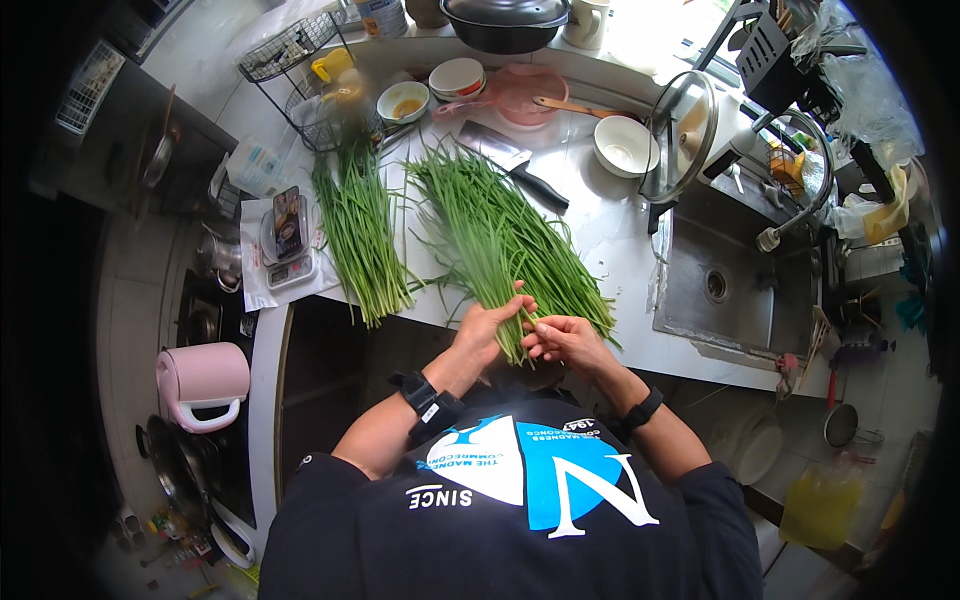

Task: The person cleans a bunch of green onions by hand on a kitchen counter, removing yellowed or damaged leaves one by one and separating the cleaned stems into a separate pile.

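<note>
My left hand (486,327) is closed around a small bunch of garlic chives (480,259), its pale cut ends sticking out below the fist over the counter's front edge. At those ends, my right hand (576,343) pinches a stalk between thumb and fingertips. A larger pile of garlic chives (555,259) lies on the white counter just beyond and to the right. Another heap of chives (361,240) rests on the left, its ends overhanging the edge. Behind the large pile lies a cleaver (536,178) with a black handle.
At the right is a stainless steel sink (679,300) with a faucet (769,238). A kitchen scale (291,271) carries a plastic container and a phone (287,223). Bowls (626,146), a pink pan (525,90) and a glass lid (679,139) stand along the back.
</note>
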`<action>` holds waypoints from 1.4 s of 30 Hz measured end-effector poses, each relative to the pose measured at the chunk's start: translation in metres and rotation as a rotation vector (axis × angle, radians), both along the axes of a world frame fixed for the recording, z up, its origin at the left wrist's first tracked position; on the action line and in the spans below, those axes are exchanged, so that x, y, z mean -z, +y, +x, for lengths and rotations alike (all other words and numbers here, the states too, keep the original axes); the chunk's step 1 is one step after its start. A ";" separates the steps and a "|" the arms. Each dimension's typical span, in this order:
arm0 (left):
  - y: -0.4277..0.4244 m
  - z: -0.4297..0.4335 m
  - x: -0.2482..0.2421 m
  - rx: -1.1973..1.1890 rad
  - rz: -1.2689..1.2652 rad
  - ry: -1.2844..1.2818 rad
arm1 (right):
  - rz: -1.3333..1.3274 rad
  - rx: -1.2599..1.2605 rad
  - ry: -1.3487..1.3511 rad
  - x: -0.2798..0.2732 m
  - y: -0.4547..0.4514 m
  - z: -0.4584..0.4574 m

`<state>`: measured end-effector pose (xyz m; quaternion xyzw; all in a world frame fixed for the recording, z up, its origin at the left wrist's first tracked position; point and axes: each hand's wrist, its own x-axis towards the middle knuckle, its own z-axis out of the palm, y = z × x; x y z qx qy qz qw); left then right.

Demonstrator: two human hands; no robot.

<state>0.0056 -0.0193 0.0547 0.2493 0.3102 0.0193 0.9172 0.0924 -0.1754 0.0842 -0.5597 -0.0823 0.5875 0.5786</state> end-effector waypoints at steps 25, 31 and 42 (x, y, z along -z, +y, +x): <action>-0.011 0.004 0.009 -0.210 0.032 0.022 | -0.056 0.145 -0.339 0.009 0.002 0.007; -0.001 0.002 0.014 -0.268 0.034 0.038 | 0.105 0.212 -0.158 0.004 -0.002 0.000; 0.013 -0.006 0.014 -0.237 -0.107 -0.027 | -0.165 -0.171 -0.475 0.011 -0.022 -0.001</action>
